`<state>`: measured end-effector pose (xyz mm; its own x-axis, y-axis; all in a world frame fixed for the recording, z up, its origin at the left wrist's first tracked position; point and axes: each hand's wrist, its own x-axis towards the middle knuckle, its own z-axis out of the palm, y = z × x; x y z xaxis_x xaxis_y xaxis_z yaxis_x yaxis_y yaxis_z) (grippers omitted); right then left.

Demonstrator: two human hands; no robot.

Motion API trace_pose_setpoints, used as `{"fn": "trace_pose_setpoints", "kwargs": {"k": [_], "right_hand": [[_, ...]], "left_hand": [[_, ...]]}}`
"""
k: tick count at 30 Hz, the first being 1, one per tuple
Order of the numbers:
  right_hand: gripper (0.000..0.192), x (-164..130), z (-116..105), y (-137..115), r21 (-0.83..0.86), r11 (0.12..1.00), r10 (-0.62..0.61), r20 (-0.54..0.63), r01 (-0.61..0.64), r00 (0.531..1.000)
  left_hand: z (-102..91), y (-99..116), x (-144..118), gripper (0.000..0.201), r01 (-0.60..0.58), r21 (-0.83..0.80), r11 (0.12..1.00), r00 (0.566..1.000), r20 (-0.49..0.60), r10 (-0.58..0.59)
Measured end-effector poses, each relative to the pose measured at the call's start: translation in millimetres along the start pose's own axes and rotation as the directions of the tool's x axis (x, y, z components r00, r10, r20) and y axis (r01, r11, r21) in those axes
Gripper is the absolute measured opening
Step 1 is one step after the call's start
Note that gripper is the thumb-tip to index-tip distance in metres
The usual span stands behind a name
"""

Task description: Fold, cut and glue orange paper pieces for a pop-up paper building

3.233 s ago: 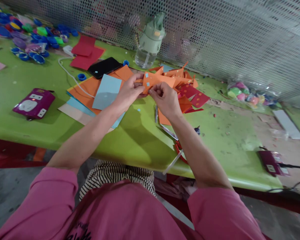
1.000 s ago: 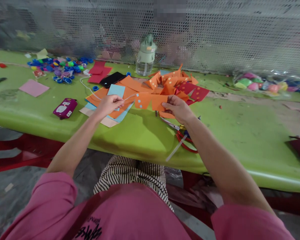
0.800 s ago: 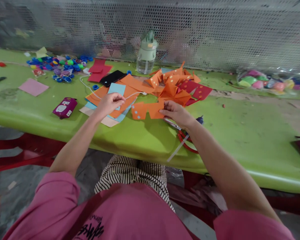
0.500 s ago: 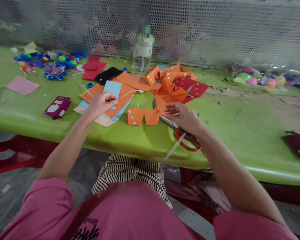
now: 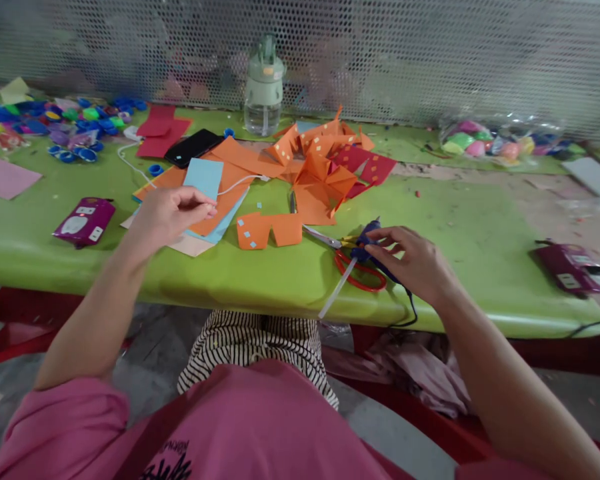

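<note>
Head view: the right hand (image 5: 417,263) curls over a dark blue glue gun (image 5: 367,243) lying beside the scissors (image 5: 353,267) — fingers touching it, grip not yet closed. The left hand (image 5: 167,212) pinches a thin white string (image 5: 237,183), well apart, left of the orange paper (image 5: 269,230).

A green table (image 5: 480,220) bore orange folded paper pieces (image 5: 320,163), red-handled scissors (image 5: 353,263), a black phone (image 5: 193,147), a pale green water bottle (image 5: 263,83), coloured bottle caps (image 5: 65,123), two purple power strips (image 5: 83,220) and a pink sheet (image 5: 3,177)
</note>
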<state>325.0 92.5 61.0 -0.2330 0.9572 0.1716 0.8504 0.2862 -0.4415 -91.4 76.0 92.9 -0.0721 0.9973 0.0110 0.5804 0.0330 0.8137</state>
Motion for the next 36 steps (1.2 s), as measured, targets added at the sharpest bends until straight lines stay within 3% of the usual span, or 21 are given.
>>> {"fn": "trace_pose_setpoints", "kwargs": {"k": [5, 12, 15, 17, 19, 20, 22, 24, 28, 31, 36], "right_hand": [[0.027, -16, -8, 8, -0.148, 0.988, -0.039, 0.018, 0.041, 0.999], [0.042, -26, -1, 6, -0.287, 0.958, 0.001, 0.101, 0.028, 0.995], [0.045, -22, 2, 6, -0.283, 0.959, -0.01, 0.069, 0.029, 0.998], [0.045, -20, -1, 6, -0.175, 0.985, 0.002, 0.003, -0.002, 1.0], [0.043, -20, -6, 3, 0.095, 0.993, 0.079, -0.046, -0.075, 0.996], [0.041, -21, -8, 0, 0.275, 0.955, 0.132, -0.055, -0.112, 0.99], [0.032, -24, -11, -10, 0.59, 0.793, 0.218, -0.039, -0.153, 0.975], [0.024, -28, -8, -24, 0.714, 0.68, 0.276, -0.038, -0.167, 0.96], [0.026, -26, 4, -47, 0.601, 0.764, 0.314, -0.03, -0.234, 0.949], [0.031, -19, 11, -52, 0.554, 0.807, 0.21, 0.056, -0.206, 0.976], [0.038, -13, 14, -54, 0.417, 0.897, 0.094, 0.137, -0.143, 0.986]], "left_hand": [[6.6, 10, -3, 0.018, -0.039, 0.089, 0.995, 0.999, 0.024, 0.038], [26.8, 23, 7, 0.015, -0.066, 0.043, 0.997, 0.995, 0.079, 0.063], [34.8, 32, 13, 0.014, -0.104, -0.04, 0.994, 0.99, 0.088, 0.107], [39.1, 34, 19, 0.014, -0.131, -0.08, 0.988, 0.985, 0.1, 0.139], [43.4, 35, 27, 0.017, -0.157, -0.099, 0.983, 0.98, 0.106, 0.167], [45.9, 35, 31, 0.021, -0.169, -0.099, 0.981, 0.979, 0.099, 0.179], [51.7, 37, 38, 0.033, -0.193, -0.065, 0.979, 0.974, 0.103, 0.199], [58.7, 41, 44, 0.032, -0.222, 0.03, 0.975, 0.964, 0.155, 0.215], [74.8, 49, 59, 0.025, -0.287, 0.172, 0.942, 0.935, 0.265, 0.236], [87.8, 48, 74, 0.026, -0.354, 0.253, 0.9, 0.911, 0.309, 0.271], [99.0, 42, 84, 0.01, -0.415, 0.353, 0.839, 0.874, 0.41, 0.26]]}}
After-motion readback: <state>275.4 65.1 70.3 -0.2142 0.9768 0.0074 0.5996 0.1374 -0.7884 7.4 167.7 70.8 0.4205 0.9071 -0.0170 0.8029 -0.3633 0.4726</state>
